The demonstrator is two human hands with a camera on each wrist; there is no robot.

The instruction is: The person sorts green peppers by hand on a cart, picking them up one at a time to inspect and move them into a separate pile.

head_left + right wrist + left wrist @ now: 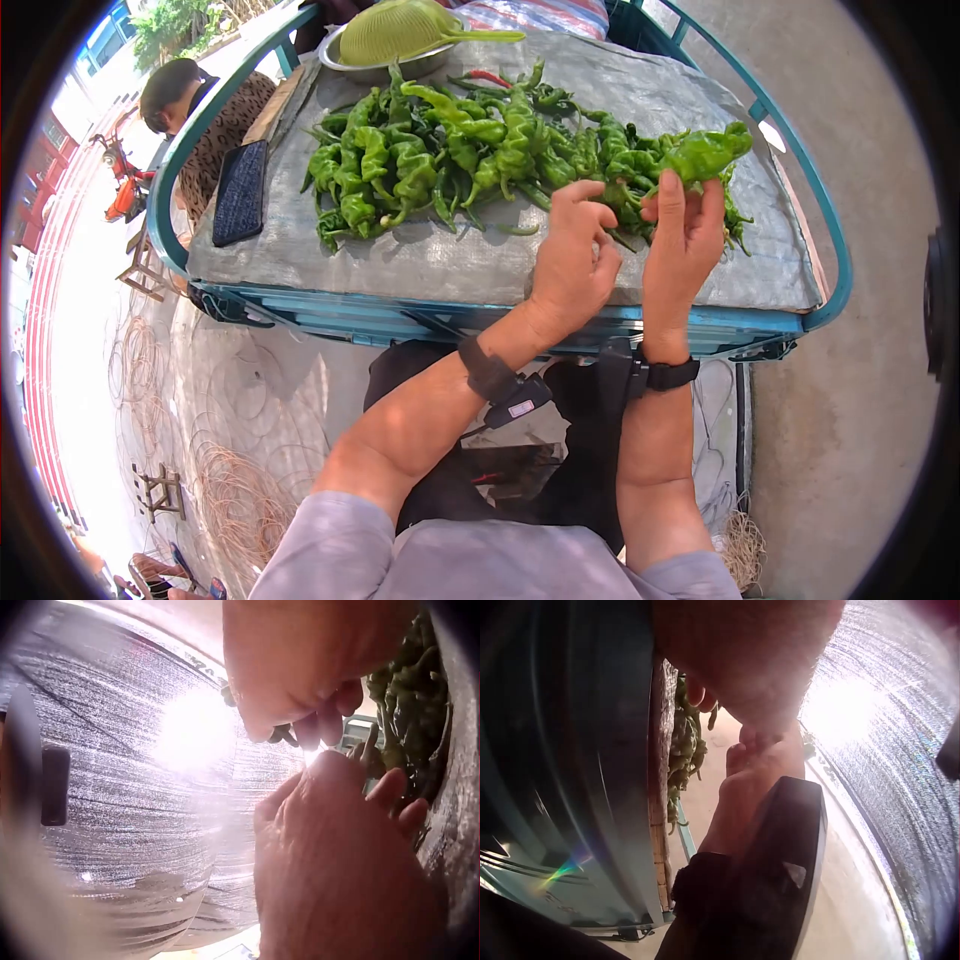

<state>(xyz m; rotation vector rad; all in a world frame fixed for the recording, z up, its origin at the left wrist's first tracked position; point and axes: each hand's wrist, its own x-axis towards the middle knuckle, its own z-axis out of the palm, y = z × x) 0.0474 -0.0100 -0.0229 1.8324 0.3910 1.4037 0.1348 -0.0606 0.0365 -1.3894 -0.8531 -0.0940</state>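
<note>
My right hand [685, 230] holds a wrinkled green pepper [708, 152] at the right end of the pepper pile, with the thumb lying along it. To its left, my left hand [575, 260] hovers at the pile's front edge. Its fingers are loosely bent, with no object showing between them. Many long green peppers [410, 165] lie heaped in front of both hands. In the left wrist view the left hand [742, 652] fills the top, with the right hand [761, 765] beyond it. The right wrist view shows the right hand [300, 660] above the left hand [337, 825].
The peppers lie on a grey sheet [330, 265] over a cart bed with a blue rail [165, 200]. A dark phone-like slab [240, 195] lies at the left. Behind the pile stands a metal bowl [395, 70] with a green strainer [400, 30]. A person [215, 125] sits beyond the left rail.
</note>
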